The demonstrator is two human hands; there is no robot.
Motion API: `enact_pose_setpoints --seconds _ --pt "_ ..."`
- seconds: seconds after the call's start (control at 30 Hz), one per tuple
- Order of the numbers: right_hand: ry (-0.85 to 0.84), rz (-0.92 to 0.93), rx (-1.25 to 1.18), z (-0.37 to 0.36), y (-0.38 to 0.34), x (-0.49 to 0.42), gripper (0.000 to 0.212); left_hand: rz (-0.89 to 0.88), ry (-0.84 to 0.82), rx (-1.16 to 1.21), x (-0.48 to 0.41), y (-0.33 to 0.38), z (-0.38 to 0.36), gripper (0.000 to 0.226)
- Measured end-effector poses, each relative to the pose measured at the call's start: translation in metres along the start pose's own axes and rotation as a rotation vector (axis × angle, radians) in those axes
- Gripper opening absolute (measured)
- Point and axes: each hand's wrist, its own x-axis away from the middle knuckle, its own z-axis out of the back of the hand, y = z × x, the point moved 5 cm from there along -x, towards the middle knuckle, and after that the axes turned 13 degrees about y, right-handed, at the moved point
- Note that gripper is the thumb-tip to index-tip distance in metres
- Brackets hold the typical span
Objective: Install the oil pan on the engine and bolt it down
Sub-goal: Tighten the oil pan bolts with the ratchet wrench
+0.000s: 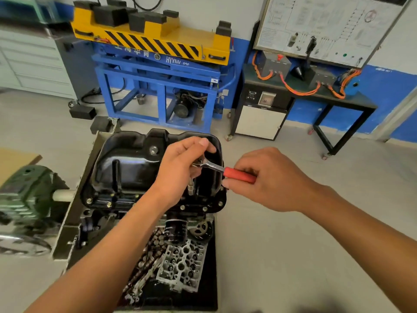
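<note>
The black oil pan (128, 163) sits upside-up on the engine, with several bolts (182, 207) showing along its near flange. A ratchet with a red handle (239, 175) stands over the pan's right flange, and its socket extension (191, 188) points down at the flange. My left hand (180, 168) grips the ratchet head from above. My right hand (273, 179) holds the red handle, out to the right of the pan.
Below the pan hang a black oil filter (176, 229) and a sprocket (201, 230); a cylinder head (182, 265) lies under them. A green engine stand gearbox (24, 199) is at left. A blue and yellow lift table (158, 71) and a black trainer bench (300, 93) stand behind.
</note>
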Motion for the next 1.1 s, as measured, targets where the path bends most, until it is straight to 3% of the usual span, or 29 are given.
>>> enact_pose_setpoints --seconds 0.2,0.43,0.63,0.73,0.87,1.0,1.1 --pt "-0.064 0.041 0.036 -0.031 -0.025 -0.006 0.048 0.031 0.176 -0.044 0.013 -0.015 0.038 0.027" --pt "-0.073 -0.001 0.028 -0.052 -0.010 0.009 0.048 0.086 0.254 -0.113 0.020 -0.040 0.036 0.026" --pt "-0.082 -0.030 0.000 -0.055 -0.004 0.014 0.052 0.057 0.248 -0.137 0.018 -0.044 0.032 0.026" --pt "-0.175 -0.058 -0.036 -0.060 -0.010 0.018 0.054 0.027 0.228 -0.129 0.018 -0.047 0.033 0.032" --pt "-0.332 -0.117 -0.188 -0.074 -0.033 0.029 0.055 -0.036 0.203 -0.128 0.017 -0.049 0.029 0.024" --pt "-0.362 -0.113 -0.175 -0.077 -0.044 0.020 0.061 0.000 0.172 -0.116 0.012 -0.053 0.030 0.026" --pt "-0.500 -0.114 -0.197 -0.070 -0.040 0.010 0.059 0.024 0.126 -0.082 0.008 -0.057 0.031 0.027"
